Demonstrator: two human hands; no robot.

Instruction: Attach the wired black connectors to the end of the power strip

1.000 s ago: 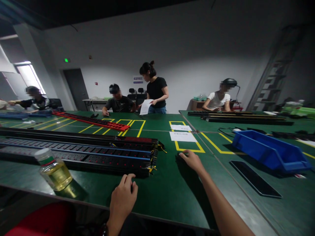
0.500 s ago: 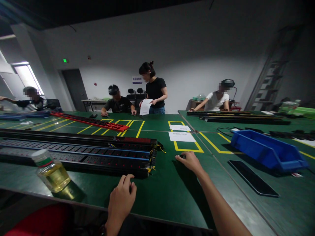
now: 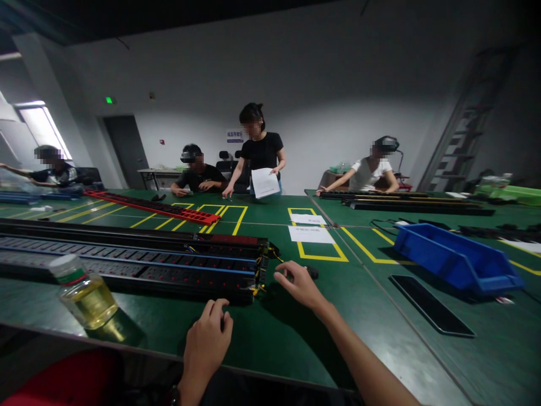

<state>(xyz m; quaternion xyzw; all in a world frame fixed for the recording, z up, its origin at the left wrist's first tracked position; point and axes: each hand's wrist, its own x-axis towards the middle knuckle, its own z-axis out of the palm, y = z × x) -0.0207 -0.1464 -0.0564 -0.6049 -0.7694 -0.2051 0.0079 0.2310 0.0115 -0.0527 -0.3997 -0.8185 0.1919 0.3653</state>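
Observation:
My left hand (image 3: 207,336) hangs over the table's near edge, fingers loosely bent and thumb apart, with nothing seen in it. Just beyond it is the near end of several long black power-strip-like bars (image 3: 169,282) with red dots along them. Loose yellow wires (image 3: 259,290) stick out at their right end. My right hand (image 3: 301,285) hovers right of these wires, its fingers curved and apart, holding nothing visible. Close behind its knuckles lies a small black object (image 3: 312,272), partly hidden and too dark to name.
A bottle of yellow liquid (image 3: 87,299) stands at left. On the right are a phone-like black slab (image 3: 431,304) and a blue bin (image 3: 448,254). White paper labels (image 3: 310,234) and a red slotted rail (image 3: 169,210) lie farther back. Several people sit or stand across the green table (image 3: 338,349).
My right hand has let go of the small black object and moved left toward the wire ends. My left hand stays put. The standing person now reaches down to the table.

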